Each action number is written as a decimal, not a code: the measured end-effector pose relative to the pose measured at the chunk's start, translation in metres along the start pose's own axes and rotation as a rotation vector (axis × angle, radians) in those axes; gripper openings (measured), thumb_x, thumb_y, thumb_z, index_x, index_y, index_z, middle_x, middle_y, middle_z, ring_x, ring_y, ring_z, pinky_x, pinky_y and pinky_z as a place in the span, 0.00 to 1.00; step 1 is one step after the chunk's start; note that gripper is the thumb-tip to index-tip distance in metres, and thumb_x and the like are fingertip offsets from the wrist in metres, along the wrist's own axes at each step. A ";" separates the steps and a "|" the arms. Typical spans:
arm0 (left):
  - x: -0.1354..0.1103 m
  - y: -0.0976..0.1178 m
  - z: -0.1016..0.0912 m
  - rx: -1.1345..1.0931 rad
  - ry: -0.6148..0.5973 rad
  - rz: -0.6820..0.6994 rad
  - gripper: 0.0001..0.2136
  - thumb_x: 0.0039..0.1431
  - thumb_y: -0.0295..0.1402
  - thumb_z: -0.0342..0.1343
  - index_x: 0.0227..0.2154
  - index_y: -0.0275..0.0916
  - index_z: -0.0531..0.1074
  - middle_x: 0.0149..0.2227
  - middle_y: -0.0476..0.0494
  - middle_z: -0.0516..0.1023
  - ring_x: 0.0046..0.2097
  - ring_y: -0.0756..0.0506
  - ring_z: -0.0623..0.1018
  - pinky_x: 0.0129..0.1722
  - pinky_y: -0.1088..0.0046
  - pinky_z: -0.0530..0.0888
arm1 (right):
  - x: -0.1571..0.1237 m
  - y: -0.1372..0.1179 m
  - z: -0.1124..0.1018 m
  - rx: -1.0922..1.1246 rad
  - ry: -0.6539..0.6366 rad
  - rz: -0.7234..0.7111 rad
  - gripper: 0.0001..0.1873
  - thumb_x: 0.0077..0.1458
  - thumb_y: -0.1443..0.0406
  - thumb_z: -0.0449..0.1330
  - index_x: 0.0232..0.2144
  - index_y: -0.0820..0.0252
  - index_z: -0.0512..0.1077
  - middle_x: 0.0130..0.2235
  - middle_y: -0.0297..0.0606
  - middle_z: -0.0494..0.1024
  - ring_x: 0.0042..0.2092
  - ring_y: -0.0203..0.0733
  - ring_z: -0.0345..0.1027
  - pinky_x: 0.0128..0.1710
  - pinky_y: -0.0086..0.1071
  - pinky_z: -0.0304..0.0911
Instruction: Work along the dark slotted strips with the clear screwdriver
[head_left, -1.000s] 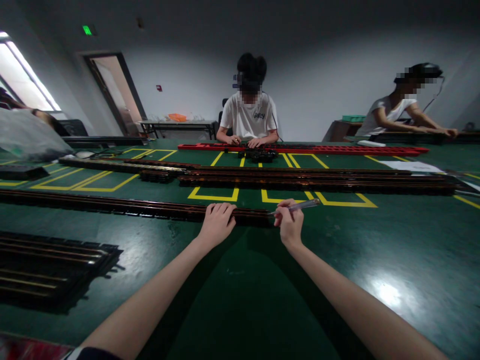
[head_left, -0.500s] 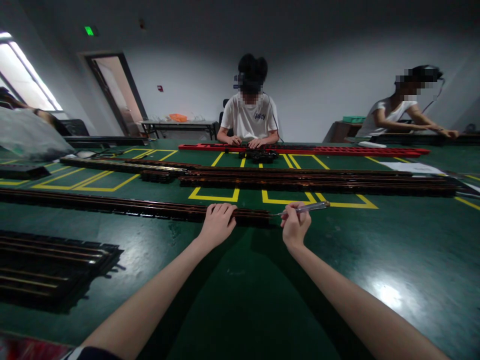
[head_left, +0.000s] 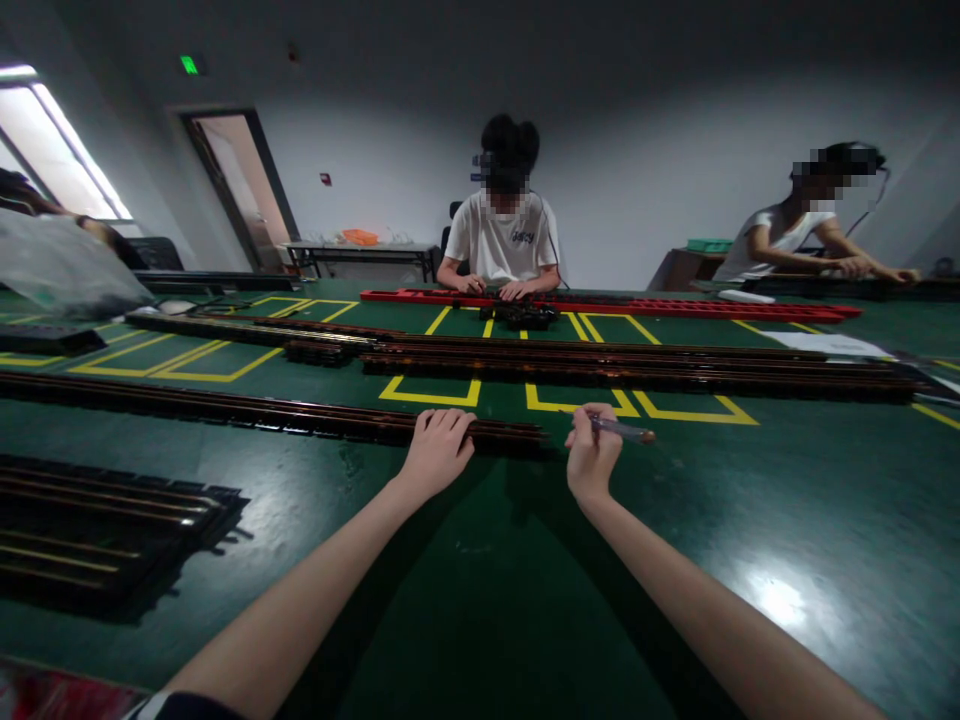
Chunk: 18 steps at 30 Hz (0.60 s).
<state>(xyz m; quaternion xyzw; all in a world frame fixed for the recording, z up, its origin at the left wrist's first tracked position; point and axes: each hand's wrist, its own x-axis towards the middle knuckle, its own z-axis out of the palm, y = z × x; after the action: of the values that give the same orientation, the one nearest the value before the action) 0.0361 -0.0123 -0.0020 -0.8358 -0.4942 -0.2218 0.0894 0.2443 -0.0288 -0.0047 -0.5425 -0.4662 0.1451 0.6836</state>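
A long black rail (head_left: 300, 413) with copper-coloured strips runs in from the left across the green table. My left hand (head_left: 440, 445) lies over it near its right end, fingers curled across the far edge. Just beyond that end, my right hand (head_left: 592, 455) is closed on a slim screwdriver (head_left: 626, 430) with a see-through handle. The handle points right and slightly down, while the thin shaft points left and up, apart from the rail. Small details at the rail's end are too dark to make out.
More black rails (head_left: 637, 365) lie across the table beyond my hands. Another stack (head_left: 82, 530) sits at the near left. Yellow tape (head_left: 427, 393) marks the tabletop. Across it, a person (head_left: 502, 240) works at a red rail (head_left: 712, 308); another person (head_left: 780, 245) sits at the right.
The screwdriver has tilted: its handle end dropped and its tip rose away from the rail's end. My left hand stays on the rail. The whole view has shifted slightly.
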 end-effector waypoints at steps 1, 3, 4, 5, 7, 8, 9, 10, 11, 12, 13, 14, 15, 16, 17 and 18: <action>0.000 0.000 0.000 -0.002 0.002 0.000 0.14 0.60 0.31 0.45 0.47 0.41 0.68 0.48 0.42 0.74 0.51 0.42 0.71 0.53 0.58 0.61 | -0.002 -0.004 0.001 -0.045 0.006 -0.037 0.10 0.55 0.57 0.51 0.28 0.56 0.63 0.21 0.28 0.64 0.21 0.36 0.59 0.22 0.29 0.54; 0.000 0.000 0.000 -0.009 0.002 0.000 0.14 0.60 0.31 0.45 0.48 0.41 0.68 0.48 0.42 0.74 0.51 0.42 0.71 0.53 0.58 0.61 | -0.006 -0.010 0.002 -0.121 -0.057 -0.138 0.09 0.55 0.58 0.52 0.28 0.56 0.65 0.25 0.32 0.68 0.25 0.38 0.62 0.24 0.30 0.57; 0.000 0.000 0.000 -0.013 0.001 -0.002 0.14 0.60 0.31 0.44 0.48 0.41 0.68 0.48 0.42 0.74 0.51 0.42 0.71 0.54 0.58 0.61 | -0.007 -0.012 0.002 -0.153 -0.101 -0.188 0.09 0.55 0.58 0.52 0.29 0.56 0.66 0.27 0.34 0.70 0.27 0.39 0.64 0.26 0.31 0.59; 0.000 0.000 0.000 -0.016 -0.001 -0.005 0.14 0.61 0.31 0.44 0.48 0.41 0.68 0.49 0.42 0.74 0.51 0.42 0.70 0.54 0.58 0.61 | -0.009 -0.014 0.002 -0.179 -0.137 -0.233 0.09 0.56 0.59 0.52 0.30 0.56 0.67 0.30 0.36 0.72 0.30 0.41 0.66 0.28 0.32 0.61; 0.000 0.001 0.000 -0.023 -0.006 -0.012 0.14 0.61 0.32 0.43 0.48 0.41 0.67 0.49 0.42 0.74 0.52 0.42 0.70 0.54 0.58 0.60 | -0.010 -0.015 0.002 -0.221 -0.194 -0.303 0.08 0.56 0.60 0.52 0.32 0.56 0.69 0.34 0.39 0.74 0.35 0.43 0.68 0.33 0.36 0.64; 0.000 0.001 -0.001 -0.025 -0.006 -0.015 0.14 0.61 0.32 0.43 0.48 0.41 0.67 0.49 0.42 0.74 0.52 0.42 0.70 0.54 0.58 0.60 | -0.010 -0.014 0.002 -0.240 -0.221 -0.334 0.09 0.56 0.60 0.53 0.34 0.56 0.70 0.36 0.40 0.75 0.37 0.45 0.69 0.36 0.38 0.64; 0.000 0.001 0.000 -0.026 -0.005 -0.017 0.14 0.61 0.32 0.43 0.48 0.41 0.67 0.49 0.42 0.74 0.52 0.42 0.70 0.54 0.58 0.60 | -0.010 -0.012 0.003 -0.262 -0.250 -0.362 0.09 0.56 0.60 0.53 0.36 0.56 0.71 0.37 0.41 0.76 0.39 0.46 0.69 0.38 0.40 0.64; 0.000 0.001 0.000 -0.026 -0.005 -0.018 0.15 0.61 0.32 0.44 0.48 0.41 0.67 0.49 0.42 0.74 0.52 0.42 0.70 0.55 0.58 0.60 | -0.010 -0.011 0.004 -0.287 -0.282 -0.390 0.11 0.57 0.60 0.52 0.38 0.57 0.71 0.39 0.42 0.76 0.41 0.47 0.69 0.41 0.41 0.64; 0.000 0.001 0.000 -0.027 -0.004 -0.019 0.15 0.61 0.32 0.44 0.48 0.41 0.67 0.49 0.42 0.74 0.52 0.42 0.70 0.55 0.58 0.60 | -0.009 -0.009 0.005 -0.318 -0.315 -0.417 0.12 0.58 0.60 0.51 0.40 0.57 0.71 0.39 0.42 0.77 0.41 0.47 0.70 0.42 0.43 0.63; 0.000 0.001 0.000 -0.027 -0.005 -0.020 0.15 0.60 0.32 0.44 0.49 0.40 0.67 0.49 0.42 0.74 0.52 0.42 0.70 0.55 0.58 0.60 | -0.009 -0.007 0.007 -0.355 -0.346 -0.439 0.13 0.60 0.61 0.50 0.42 0.56 0.71 0.40 0.42 0.77 0.42 0.47 0.70 0.43 0.44 0.62; 0.000 0.001 0.000 -0.028 -0.006 -0.021 0.15 0.60 0.32 0.45 0.49 0.39 0.67 0.49 0.42 0.74 0.52 0.42 0.70 0.55 0.58 0.59 | -0.008 -0.006 0.008 -0.402 -0.376 -0.462 0.13 0.61 0.61 0.50 0.42 0.55 0.71 0.39 0.42 0.78 0.41 0.47 0.71 0.44 0.45 0.62; 0.000 0.001 0.000 -0.031 -0.009 -0.022 0.16 0.59 0.32 0.45 0.49 0.39 0.67 0.49 0.42 0.74 0.52 0.42 0.70 0.55 0.58 0.59 | -0.008 -0.004 0.010 -0.454 -0.409 -0.488 0.13 0.61 0.61 0.49 0.42 0.55 0.72 0.39 0.41 0.78 0.41 0.47 0.71 0.45 0.46 0.61; 0.000 0.001 -0.001 -0.033 -0.012 -0.024 0.16 0.59 0.33 0.46 0.49 0.39 0.66 0.50 0.42 0.74 0.52 0.42 0.70 0.55 0.58 0.59 | -0.009 -0.004 0.011 -0.507 -0.445 -0.519 0.12 0.61 0.62 0.50 0.41 0.55 0.72 0.38 0.41 0.78 0.41 0.48 0.71 0.45 0.46 0.61; 0.000 0.002 -0.001 -0.035 -0.013 -0.027 0.16 0.59 0.33 0.46 0.49 0.39 0.66 0.50 0.42 0.74 0.53 0.42 0.70 0.55 0.58 0.59 | -0.009 -0.004 0.013 -0.560 -0.476 -0.550 0.11 0.61 0.63 0.50 0.40 0.55 0.72 0.38 0.42 0.79 0.41 0.48 0.71 0.46 0.47 0.60; -0.001 0.002 -0.002 -0.036 -0.015 -0.029 0.16 0.58 0.33 0.46 0.49 0.39 0.66 0.50 0.42 0.73 0.53 0.42 0.70 0.56 0.58 0.59 | -0.010 -0.004 0.014 -0.604 -0.500 -0.577 0.10 0.61 0.63 0.52 0.39 0.56 0.72 0.38 0.42 0.79 0.41 0.49 0.71 0.46 0.48 0.60; -0.001 0.002 -0.002 -0.038 -0.017 -0.033 0.17 0.58 0.32 0.46 0.50 0.39 0.66 0.50 0.42 0.73 0.53 0.42 0.69 0.56 0.58 0.59 | -0.010 -0.005 0.014 -0.640 -0.517 -0.596 0.09 0.60 0.63 0.53 0.39 0.57 0.72 0.38 0.43 0.79 0.42 0.50 0.71 0.47 0.48 0.59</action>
<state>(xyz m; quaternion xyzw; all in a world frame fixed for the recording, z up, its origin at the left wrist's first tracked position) 0.0368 -0.0148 -0.0001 -0.8310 -0.5043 -0.2253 0.0656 0.2261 -0.0293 -0.0053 -0.5143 -0.7758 -0.0770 0.3573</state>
